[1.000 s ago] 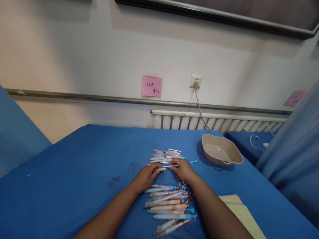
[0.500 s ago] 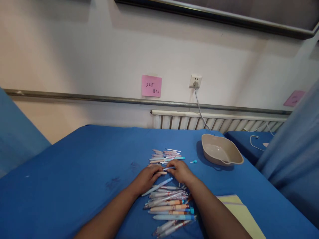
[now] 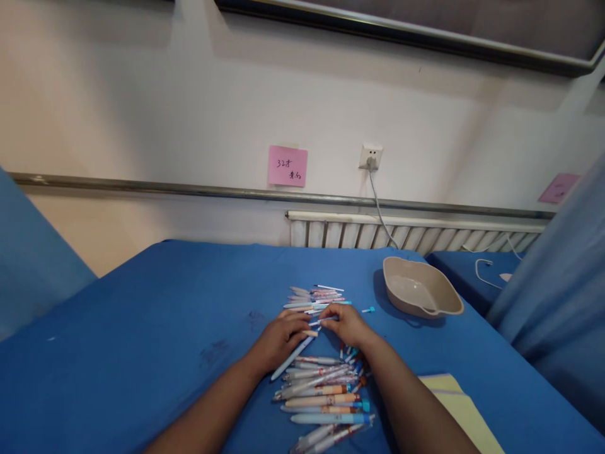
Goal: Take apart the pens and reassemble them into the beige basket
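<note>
My left hand (image 3: 282, 337) is closed, with a peach pen barrel (image 3: 310, 333) sticking out from its fingers. Opposite it, my right hand (image 3: 348, 323) pinches a thin white stick like a pen refill (image 3: 315, 323), whose far end reaches the left fingertips. A light blue pen (image 3: 292, 359) lies slantwise under and beside the left hand. Beyond both hands is a small pile of pens and thin refills (image 3: 317, 295). Nearer to me lies a larger row of pens (image 3: 326, 400) in white, peach and blue. Small coloured pen parts (image 3: 352, 354) lie partly hidden by my right forearm.
A beige plastic basin (image 3: 420, 287) stands at the right back of the blue-covered table (image 3: 165, 315). Near it lies a small turquoise-ended piece (image 3: 368, 309). Yellow paper (image 3: 458, 407) lies right of my forearm. Blue curtains (image 3: 558, 302) hang at both sides; a radiator (image 3: 350, 233) runs behind.
My right fingertips have shifted slightly, and more of the thin white stick shows between the hands. The light blue pen's upper end now sits closer to the left fingers.
</note>
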`<state>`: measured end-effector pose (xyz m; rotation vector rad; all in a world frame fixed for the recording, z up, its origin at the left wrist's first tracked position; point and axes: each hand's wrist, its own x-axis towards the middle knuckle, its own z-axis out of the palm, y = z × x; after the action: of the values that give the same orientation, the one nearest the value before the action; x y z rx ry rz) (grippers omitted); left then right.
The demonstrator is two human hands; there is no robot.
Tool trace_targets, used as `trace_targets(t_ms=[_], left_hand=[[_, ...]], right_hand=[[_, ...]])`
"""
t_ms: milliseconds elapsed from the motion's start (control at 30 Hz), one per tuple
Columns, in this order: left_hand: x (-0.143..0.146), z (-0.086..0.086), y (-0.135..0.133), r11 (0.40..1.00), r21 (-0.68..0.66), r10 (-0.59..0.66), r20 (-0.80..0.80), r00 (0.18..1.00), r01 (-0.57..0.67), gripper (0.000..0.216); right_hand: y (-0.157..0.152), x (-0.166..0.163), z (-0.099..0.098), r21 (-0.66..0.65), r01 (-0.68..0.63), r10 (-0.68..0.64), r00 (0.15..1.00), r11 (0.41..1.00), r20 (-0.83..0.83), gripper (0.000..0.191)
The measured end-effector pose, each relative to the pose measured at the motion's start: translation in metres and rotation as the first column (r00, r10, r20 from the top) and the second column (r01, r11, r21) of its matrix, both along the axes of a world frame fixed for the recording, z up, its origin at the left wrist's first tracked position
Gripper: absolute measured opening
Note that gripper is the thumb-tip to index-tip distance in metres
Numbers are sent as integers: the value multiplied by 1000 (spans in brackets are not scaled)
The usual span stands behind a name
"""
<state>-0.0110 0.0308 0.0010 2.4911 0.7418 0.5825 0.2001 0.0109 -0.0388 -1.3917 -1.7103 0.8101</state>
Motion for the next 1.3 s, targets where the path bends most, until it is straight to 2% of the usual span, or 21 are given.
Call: trace_targets(t_ms=[133, 233, 367, 467, 533, 633, 733, 833, 900, 967, 1100, 1200, 1300], left_hand=[[-2, -1, 3, 1000, 15, -21, -60, 998, 22, 29], [-5, -1, 7, 998, 46, 34, -61, 998, -31, 29], [-7, -2, 9, 998, 57, 43, -49, 998, -40, 27], [-8, -2, 7, 994, 89, 74, -43, 996, -70, 24], [-7, -1, 5, 986, 115, 128, -54, 990, -121, 20], [-6, 1, 4, 971, 135, 206, -79, 975, -195, 16], [-6, 2, 4, 956, 123, 279, -90, 956, -267, 9], [-6, 5, 2, 937, 82, 345, -90, 934, -338, 14], [-8, 9, 0, 941, 34, 338, -133, 932, -336, 23], [-10, 13, -4, 957, -27, 279, -202, 939, -290, 29], [-11, 19, -10, 975, -122, 153, -250, 956, -188, 16], [-8, 19, -12, 977, -147, 124, -213, 969, -157, 11], [-5, 18, -13, 980, -138, 118, -191, 974, -146, 11]], right_hand=[[-1, -6, 1, 61, -7, 6, 1000, 998, 13, 10], [1, 16, 1, 49, 76, -77, 997, 996, 25, 9], [6, 45, 0, 11, 185, -184, 981, 983, -58, 14], [6, 38, -1, 8, 128, -127, 990, 992, -64, 12], [3, 25, 0, 10, 55, -55, 998, 998, -5, 9], [-5, 6, 8, 70, 10, -25, 976, 998, 216, 14], [-11, -2, 19, 169, 50, -120, 892, 984, 435, 19], [-14, -3, 27, 221, 123, -220, 838, 968, 499, 19], [-14, -4, 29, 231, 142, -236, 860, 962, 453, 16], [-14, -6, 28, 223, 129, -207, 905, 966, 372, 12], [-12, -11, 24, 217, 53, -101, 971, 975, 215, 11], [-9, -11, 19, 212, 60, -81, 992, 975, 92, 18], [-7, -10, 13, 147, 80, -85, 996, 986, 27, 24]])
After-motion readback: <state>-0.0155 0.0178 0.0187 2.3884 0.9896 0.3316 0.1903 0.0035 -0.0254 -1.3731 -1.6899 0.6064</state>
